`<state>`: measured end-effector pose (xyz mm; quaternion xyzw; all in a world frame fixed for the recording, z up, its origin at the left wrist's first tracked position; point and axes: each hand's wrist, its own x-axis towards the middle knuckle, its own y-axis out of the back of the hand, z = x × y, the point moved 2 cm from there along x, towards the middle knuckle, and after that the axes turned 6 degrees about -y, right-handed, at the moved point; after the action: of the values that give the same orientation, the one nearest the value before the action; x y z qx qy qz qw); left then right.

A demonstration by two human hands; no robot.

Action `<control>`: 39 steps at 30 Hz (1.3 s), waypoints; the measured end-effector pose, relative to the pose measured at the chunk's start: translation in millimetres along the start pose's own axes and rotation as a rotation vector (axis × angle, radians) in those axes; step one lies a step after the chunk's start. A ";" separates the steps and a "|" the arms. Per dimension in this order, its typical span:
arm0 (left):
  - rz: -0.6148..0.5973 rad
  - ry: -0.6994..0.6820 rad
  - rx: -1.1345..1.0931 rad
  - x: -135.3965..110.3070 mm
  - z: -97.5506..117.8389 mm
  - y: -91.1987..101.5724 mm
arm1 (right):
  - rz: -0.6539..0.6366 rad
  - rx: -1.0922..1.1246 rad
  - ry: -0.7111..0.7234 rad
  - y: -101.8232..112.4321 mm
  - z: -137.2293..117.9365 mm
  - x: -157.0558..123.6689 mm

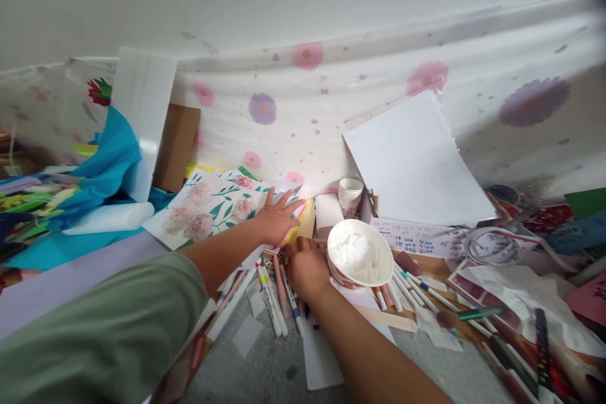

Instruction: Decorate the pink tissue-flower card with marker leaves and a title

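My left hand (278, 219) lies with its fingers spread on a pile of papers, at the right edge of a floral printed sheet (222, 207) with pink blooms and green leaves. Under and beside its fingers show yellow paper (307, 219) and pink edges. Close by, my right hand (307, 268) is curled at the near edge of this pile; its fingertips are pressed down and what they hold is hidden. Several markers (271, 303) lie just below both hands. Right of my right hand stands a white paper bowl (360, 254) with white paper scraps inside.
Stacked paper cups (350, 192) stand behind the bowl. A large white sheet (416, 158) leans on the flower-patterned curtain (262, 108). Blue crepe paper (111, 148) and a white board (144, 120) are at left. Pens, a brush (478, 314) and coiled cable (492, 245) crowd the right.
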<state>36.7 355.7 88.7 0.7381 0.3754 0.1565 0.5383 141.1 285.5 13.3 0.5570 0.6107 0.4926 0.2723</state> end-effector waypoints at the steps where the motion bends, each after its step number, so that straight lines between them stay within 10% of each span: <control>1: -0.012 0.004 0.000 1.0 1.1 -0.3 | -0.002 0.004 -0.001 0.2 0.2 0.1; 39: 0.004 0.020 0.126 13.1 -2.6 -5.7 | 0.006 0.223 0.064 -8.3 3.6 5.1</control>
<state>41.6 367.7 82.2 0.7698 0.3883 0.1411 0.4865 139.7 292.2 5.5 0.5695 0.6685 0.4399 0.1877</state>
